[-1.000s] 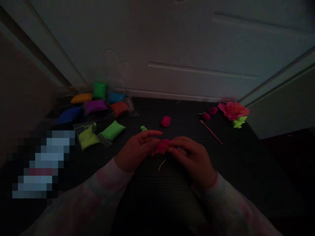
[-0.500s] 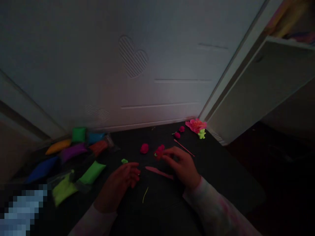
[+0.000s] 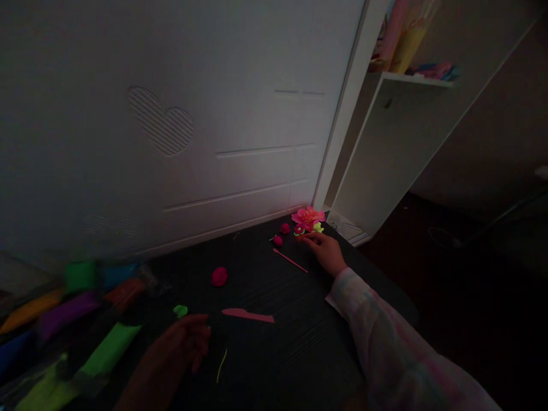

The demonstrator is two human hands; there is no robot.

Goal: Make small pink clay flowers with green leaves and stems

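Observation:
At the far right of the dark table, my right hand is closed in a pinch on a magenta clay piece with green on it. That piece is beside a pink flower and a yellow-green clay figure, partly covered by my fingers. My left hand hovers low at the left, fingers loosely bent and apart, near a light green clay bit. Between the hands lie a pink plastic knife, a magenta clay ball and a thin yellow-green strip.
Several coloured clay packets lie at the left, blurred. Two small magenta clay pieces and a thin pink stick tool are near the flower. A white panel rises behind the table, with a shelf unit to the right.
My right hand has carried the magenta clay piece away from the middle, back and right to the flower. The view has turned right. My left hand stays near the light green bit.

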